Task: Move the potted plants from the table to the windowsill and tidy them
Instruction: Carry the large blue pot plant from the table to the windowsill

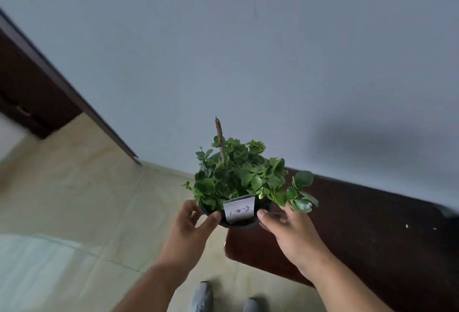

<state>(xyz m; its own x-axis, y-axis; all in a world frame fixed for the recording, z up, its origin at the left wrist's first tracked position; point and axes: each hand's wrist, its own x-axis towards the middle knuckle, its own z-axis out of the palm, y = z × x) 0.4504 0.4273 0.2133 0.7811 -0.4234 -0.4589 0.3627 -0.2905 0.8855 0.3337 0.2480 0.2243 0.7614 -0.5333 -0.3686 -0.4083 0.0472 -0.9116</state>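
Note:
A potted plant (238, 177) with dense green leaves, a brown stick and a white label sits in a dark round pot (242, 223). The pot is held in the air over the left end of the dark wooden table (372, 237). My left hand (192, 224) grips the pot's left rim, thumb on top. My right hand (293, 229) grips the right rim, under a trailing sprig of leaves. The lower part of the pot is hidden behind my hands.
A pale blue-grey wall (248, 50) fills the background. A dark wooden door (29, 83) stands at the left. Beige floor tiles (87, 200) spread below, and my grey shoes (203, 296) show at the bottom. No windowsill is in view.

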